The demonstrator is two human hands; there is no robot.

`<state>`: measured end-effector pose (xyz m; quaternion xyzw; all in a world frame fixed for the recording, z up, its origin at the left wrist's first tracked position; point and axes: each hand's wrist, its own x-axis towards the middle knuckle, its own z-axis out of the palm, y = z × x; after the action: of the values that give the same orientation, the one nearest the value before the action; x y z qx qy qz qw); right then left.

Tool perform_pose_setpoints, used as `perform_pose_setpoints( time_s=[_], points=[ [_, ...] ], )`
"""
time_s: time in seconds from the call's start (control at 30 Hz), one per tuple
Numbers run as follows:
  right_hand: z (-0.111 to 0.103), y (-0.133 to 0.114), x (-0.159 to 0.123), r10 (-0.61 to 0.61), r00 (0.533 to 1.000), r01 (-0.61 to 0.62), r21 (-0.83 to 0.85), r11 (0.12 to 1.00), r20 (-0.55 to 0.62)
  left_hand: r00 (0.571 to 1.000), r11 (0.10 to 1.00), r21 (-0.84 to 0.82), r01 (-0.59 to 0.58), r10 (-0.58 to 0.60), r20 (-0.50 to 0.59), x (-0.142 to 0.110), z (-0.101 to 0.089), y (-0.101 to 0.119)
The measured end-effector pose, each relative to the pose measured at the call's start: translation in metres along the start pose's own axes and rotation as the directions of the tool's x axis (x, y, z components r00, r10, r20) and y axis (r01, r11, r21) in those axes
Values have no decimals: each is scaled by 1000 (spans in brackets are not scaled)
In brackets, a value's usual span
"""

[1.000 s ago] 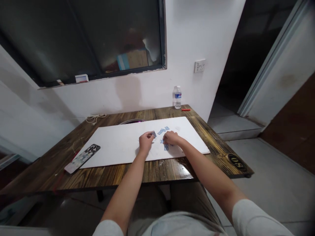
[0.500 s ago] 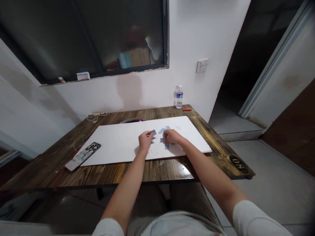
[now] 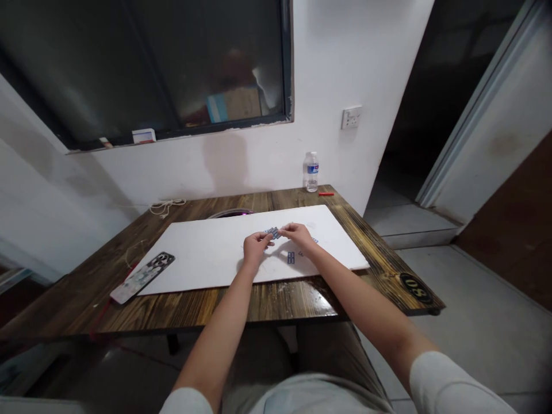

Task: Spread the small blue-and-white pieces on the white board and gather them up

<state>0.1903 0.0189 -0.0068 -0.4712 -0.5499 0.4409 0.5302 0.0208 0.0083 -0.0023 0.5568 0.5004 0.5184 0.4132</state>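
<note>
Over at the desk [image 3: 276, 302], the left hand [image 3: 255, 246] has a small blue piece [image 3: 274, 233] in a finger-and-thumb grip, held over the white board [image 3: 207, 253]. The right hand [image 3: 301, 237] pinches at its right end (whether it's one piece or several, I can't tell from here). Another blue block [image 3: 291, 257] lies on the board, nearer the person. A phone [image 3: 144, 277] overlaps the board's left edge; a bottle [image 3: 311, 172] stands by the wall.

The left hand [image 3: 256, 248] and right hand [image 3: 299, 235] partly cover the blue pieces [image 3: 275, 232] between them, whose details are too small to tell, while the white board [image 3: 207, 253] hides part of a round-rimmed object [image 3: 233, 213] beyond the left hand.
</note>
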Motion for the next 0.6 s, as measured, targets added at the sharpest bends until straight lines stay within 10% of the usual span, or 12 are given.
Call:
perform_pose_setpoints(
  time_s=[0.6],
  points=[
    [2,-9,-6,-32,992,18,118,993,122,990,993,39,-109,105,95,-1,-3,6]
  ],
)
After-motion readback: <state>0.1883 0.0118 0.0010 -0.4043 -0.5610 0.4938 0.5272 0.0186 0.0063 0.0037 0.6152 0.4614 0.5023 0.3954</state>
